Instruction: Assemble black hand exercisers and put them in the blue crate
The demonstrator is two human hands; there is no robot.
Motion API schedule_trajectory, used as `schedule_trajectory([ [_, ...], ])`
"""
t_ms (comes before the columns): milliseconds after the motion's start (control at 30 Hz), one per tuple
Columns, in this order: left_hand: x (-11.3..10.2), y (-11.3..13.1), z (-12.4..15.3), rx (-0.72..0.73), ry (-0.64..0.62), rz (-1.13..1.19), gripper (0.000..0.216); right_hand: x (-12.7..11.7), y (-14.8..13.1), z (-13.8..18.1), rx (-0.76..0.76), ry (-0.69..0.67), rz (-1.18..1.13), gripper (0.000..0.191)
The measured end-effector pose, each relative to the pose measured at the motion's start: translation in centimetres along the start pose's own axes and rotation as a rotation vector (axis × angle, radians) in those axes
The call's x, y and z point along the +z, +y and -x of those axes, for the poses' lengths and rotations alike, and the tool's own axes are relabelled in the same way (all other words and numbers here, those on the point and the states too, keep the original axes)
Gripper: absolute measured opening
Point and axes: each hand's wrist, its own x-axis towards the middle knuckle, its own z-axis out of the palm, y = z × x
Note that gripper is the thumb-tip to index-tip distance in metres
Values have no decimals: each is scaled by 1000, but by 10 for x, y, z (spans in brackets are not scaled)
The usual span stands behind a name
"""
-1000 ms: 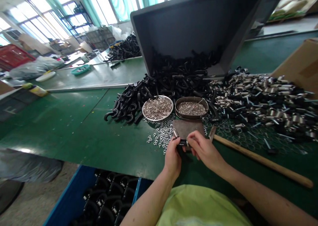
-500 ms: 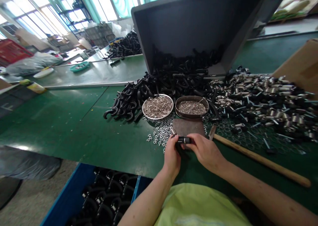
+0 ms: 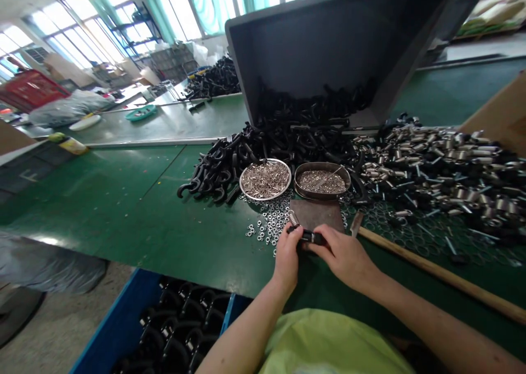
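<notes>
We see a plastic-looking part [image 3: 307,236], a shiny metal spring [image 3: 293,219], a smooth glossy desk [image 3: 197,242], a matt, plastic-looking bin [image 3: 329,45] and a plain wooden handle [image 3: 444,271]

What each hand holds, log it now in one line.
left hand: holding black part | right hand: gripping its right end | coil spring: by left hand | metal plate: beyond hands

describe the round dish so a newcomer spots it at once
Start at the large grey bin. Before its opening lies a heap of black hooked parts; the dish sits at that heap's near edge, holding slim metal pieces. Its pale rim is circular; the tin beside it is oval.
</notes>
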Motion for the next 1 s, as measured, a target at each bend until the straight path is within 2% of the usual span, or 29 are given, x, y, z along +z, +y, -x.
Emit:
schedule_trajectory([
  [67,1,2,1,74,35,-126,18,9,-1,-2,172,-123,-365,32],
  [133,2,3,2,197,125,-282,25,21,-4,-5,391,-227,-757,42],
  [200,2,4,3,290,202,-449,41,31,-5,-8,564,-259,-999,51],
  [233,1,5,2,300,216,-523,50,34,-4,-10,608,-265,-1033,54],
  [333,-8,7,-5,244,157,-700,61,27,6,-22,576,-378,-818,64],
  [400,-17,9,-13,236,84,-798,55,13,15,-42,452,-466,-533,68],
  [433,-21,9,-18,256,47,-850,53,6,19,-56,360,-456,-377,67],
  [467,-24,9,-22,288,10,-901,52,0,21,-73,242,-391,-215,63],
  [567,-27,7,-30,410,-126,-1026,48,-5,18,-130,-170,-58,249,27],
  [600,-26,6,-31,448,-180,-1074,47,-2,15,-149,-228,-5,318,20],
  [700,-19,3,-33,522,-300,-1282,49,15,6,-193,-282,39,404,20],
  [767,-18,2,-32,526,-331,-1400,54,26,4,-210,-302,33,437,17],
  [867,-19,-1,-33,528,-347,-1455,61,34,6,-220,-309,30,459,11],
  [1000,-22,-2,-35,540,-354,-1458,60,32,9,-222,-257,58,429,8],
])
